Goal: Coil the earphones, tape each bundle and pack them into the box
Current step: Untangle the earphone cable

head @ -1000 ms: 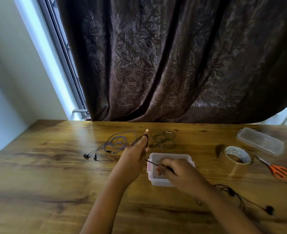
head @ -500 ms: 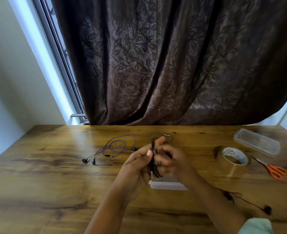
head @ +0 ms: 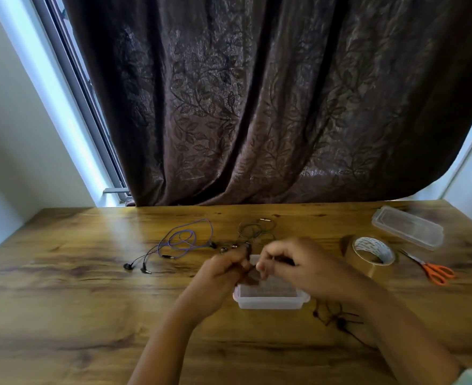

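My left hand (head: pixel 218 276) and my right hand (head: pixel 298 265) meet above the clear plastic box (head: pixel 271 301), both pinching a black earphone cable (head: pixel 248 269) wound around my left fingers. The cable's loose end (head: pixel 337 319) trails on the table under my right forearm. A purple earphone (head: pixel 182 241) lies loosely looped to the left. A dark green earphone (head: pixel 254 230) lies behind my hands. A roll of brown tape (head: pixel 372 255) stands to the right.
Orange-handled scissors (head: pixel 435 272) lie right of the tape. The clear box lid (head: pixel 407 230) rests at the back right of the wooden table (head: pixel 62 315). A dark curtain (head: pixel 257 107) hangs behind the table's far edge.
A second ago my hands were apart, the right one low over the box drawing out the cable. They have come together above the box, winding the black cable onto my left fingers.
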Motion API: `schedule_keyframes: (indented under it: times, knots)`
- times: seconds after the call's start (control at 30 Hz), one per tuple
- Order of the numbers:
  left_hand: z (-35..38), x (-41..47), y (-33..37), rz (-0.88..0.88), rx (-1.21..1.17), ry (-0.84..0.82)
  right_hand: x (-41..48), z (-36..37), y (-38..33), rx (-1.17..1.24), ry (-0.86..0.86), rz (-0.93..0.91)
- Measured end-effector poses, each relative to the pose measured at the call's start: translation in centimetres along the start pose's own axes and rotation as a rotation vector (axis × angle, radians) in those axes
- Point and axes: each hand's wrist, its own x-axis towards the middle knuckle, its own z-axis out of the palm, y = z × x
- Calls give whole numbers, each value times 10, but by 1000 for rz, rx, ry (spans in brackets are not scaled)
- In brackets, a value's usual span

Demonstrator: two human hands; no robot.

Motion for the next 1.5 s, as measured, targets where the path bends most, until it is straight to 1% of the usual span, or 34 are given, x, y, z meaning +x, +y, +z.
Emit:
schedule_keyframes:
  times: [0.07,0.1,0.2,0.23,0.3,0.33,0.4,0.43,0.5,0.6,0.67,0.77,0.83,0.87,0.93,0.97,1.0,1.03,1.1,1.13,1.2,1.27,1.33,1.43,1.5]
  knots:
    - [6,-7,10,-37,-301,-188,4,-13,-4,110,63,-41]
    - [6,-9,13,-37,-413,-240,7,-17,-4,203,102,-47]
    - [4,-10,16,23,-669,-328,15,-13,1,545,234,-17]
    - [4,-9,17,58,-738,-343,18,-7,3,587,304,7]
    - [5,-5,20,110,-835,-309,22,10,10,603,398,56]
    - [6,-3,21,125,-883,-268,23,19,13,624,399,78]
    - [8,2,24,127,-974,-141,22,38,14,643,319,108]
    - [8,5,25,125,-997,-56,21,48,15,603,270,119]
    - [7,9,26,125,-997,114,17,61,16,505,206,115]
    - [-1,12,23,144,-947,290,11,73,21,364,101,90]
    - [-7,13,20,151,-817,364,5,72,19,278,28,113]
    - [-16,14,13,106,-451,413,-4,54,13,131,11,113]
    - [-19,11,4,41,-247,373,-6,33,7,-1,43,74]
    - [-18,9,0,-1,-209,320,-6,23,4,-46,64,44]
    - [-12,3,-1,-81,-170,139,-2,5,0,-56,112,-37]
    - [-6,-1,2,-101,-187,39,2,-1,-2,-48,145,-71]
    - [0,-5,6,-100,-252,-56,6,-7,-4,-21,181,-97]
    - [6,-8,12,-87,-369,-133,10,-12,-4,38,214,-118]
    - [10,-15,19,-62,-625,-221,17,-17,-5,238,257,-149]
    - [9,-15,20,-49,-725,-247,19,-17,-5,323,272,-153]
    - [7,-16,16,-4,-848,-293,24,-9,-2,443,301,-142]
    - [5,-14,14,21,-896,-301,28,3,1,524,337,-105]
    - [4,-15,14,32,-917,-291,29,11,5,549,363,-47]
    - [3,-16,13,58,-943,-274,25,18,5,617,321,37]
    - [6,-15,16,73,-976,-206,22,29,6,657,258,72]
